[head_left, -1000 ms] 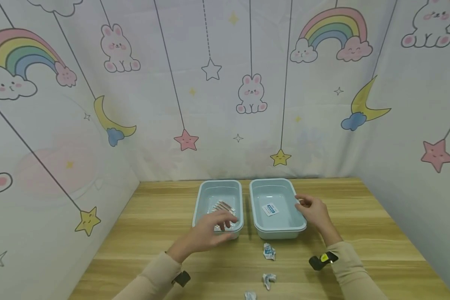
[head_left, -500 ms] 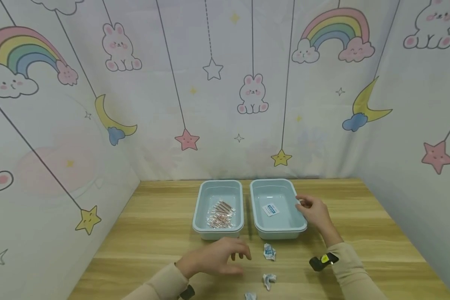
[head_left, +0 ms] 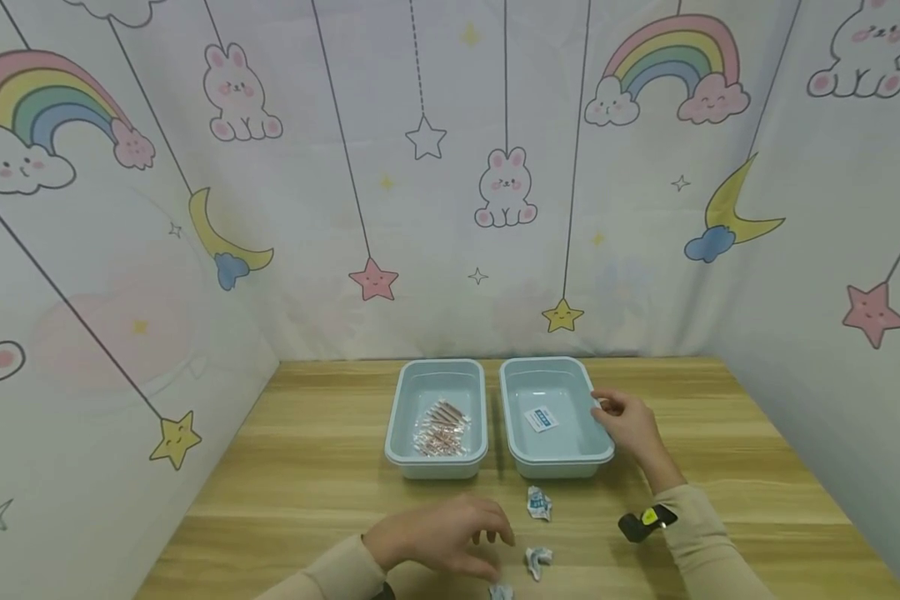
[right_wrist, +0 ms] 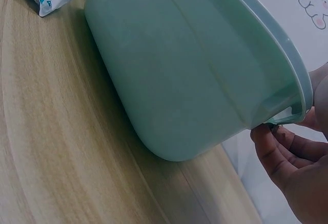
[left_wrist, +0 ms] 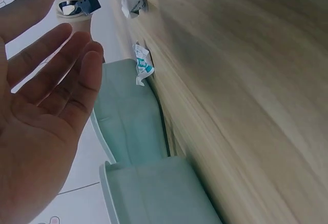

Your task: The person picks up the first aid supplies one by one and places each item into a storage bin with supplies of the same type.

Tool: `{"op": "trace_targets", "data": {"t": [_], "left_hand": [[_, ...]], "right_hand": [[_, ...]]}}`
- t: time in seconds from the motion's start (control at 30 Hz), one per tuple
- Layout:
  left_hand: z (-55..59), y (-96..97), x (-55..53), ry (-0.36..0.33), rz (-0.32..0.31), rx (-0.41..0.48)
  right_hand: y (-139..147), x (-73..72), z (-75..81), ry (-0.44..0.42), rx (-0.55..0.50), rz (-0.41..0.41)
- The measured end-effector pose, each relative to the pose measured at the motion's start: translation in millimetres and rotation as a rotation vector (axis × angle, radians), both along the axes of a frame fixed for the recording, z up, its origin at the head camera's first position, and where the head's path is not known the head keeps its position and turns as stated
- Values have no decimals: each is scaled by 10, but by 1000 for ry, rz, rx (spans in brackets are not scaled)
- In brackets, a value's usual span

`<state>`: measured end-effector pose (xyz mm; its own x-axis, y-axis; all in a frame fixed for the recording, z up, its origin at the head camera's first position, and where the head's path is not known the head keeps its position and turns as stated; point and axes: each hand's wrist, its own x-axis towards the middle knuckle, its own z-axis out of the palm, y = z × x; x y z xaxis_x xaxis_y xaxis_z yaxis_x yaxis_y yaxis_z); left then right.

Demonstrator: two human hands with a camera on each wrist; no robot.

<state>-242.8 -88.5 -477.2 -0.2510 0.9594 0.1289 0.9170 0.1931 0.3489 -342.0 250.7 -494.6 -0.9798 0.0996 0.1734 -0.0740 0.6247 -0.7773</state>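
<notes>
My right hand pinches the right side rim of the right light-blue plastic basin; in the right wrist view its fingers curl under that rim. A flat white packet with blue print lies in this basin. My left hand hovers above the table with loosely bent fingers and holds nothing. Its fingertips are nearest to the crumpled white-and-blue packets: one at the bottom edge, one just right of it, and one in front of the right basin.
Beside it stands the left light-blue basin, holding several brown-and-white cotton swabs in clear wrapping. Both basins sit on a wood-grain table. A printed cloth hangs behind and along both sides.
My left hand has moved from over the left basin toward me, down to the crumpled packets. The right hand stays at the basin's rim.
</notes>
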Motion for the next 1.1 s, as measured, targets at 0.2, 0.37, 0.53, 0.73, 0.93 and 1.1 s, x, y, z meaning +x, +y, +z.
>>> {"op": "trace_targets", "data": {"t": [0.2, 0.37, 0.53, 0.73, 0.93, 1.1], "left_hand": [[6, 31, 28, 18, -10, -36], [9, 47, 61, -12, -7, -61], [-22, 66, 71, -11, -8, -72], [-64, 83, 76, 3, -24, -68], [-110, 87, 80, -26, -34, -75], [-181, 83, 92, -26, -38, -115]], "right_hand": [[-1, 7, 12, 4, 2, 4], [-4, 7, 12, 3, 4, 5], [-7, 2, 10, 10, 8, 1], [-7, -1, 7, 19, 11, 2], [-3, -5, 2, 11, 13, 0], [6, -14, -8, 13, 13, 5]]}}
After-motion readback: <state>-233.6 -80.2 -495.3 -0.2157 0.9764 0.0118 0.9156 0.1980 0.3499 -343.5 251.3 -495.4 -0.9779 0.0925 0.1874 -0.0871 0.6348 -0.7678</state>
